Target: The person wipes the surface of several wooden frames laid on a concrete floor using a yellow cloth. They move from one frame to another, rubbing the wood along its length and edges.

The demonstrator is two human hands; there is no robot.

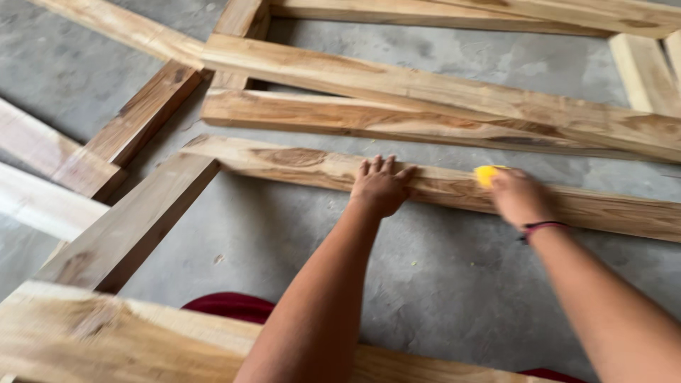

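1. Yellow object (486,174) sits on top of the long wooden plank (454,188), mid-scene, right of centre; kind unclear, blurred.
2. Right hand (521,197) covers the yellow object, fingers wrapped on it; motion-blurred. Dark red wristband (543,227) on that wrist.
3. Left hand (381,186) lies flat on the same plank, just left of the right hand, fingers spread, gripping nothing.
4. Plank runs left to right, its left end meeting a side board (135,223).
5. More planks (425,99) lie farther off on the concrete floor (425,276).
6. Near board (106,340) spans the bottom edge.
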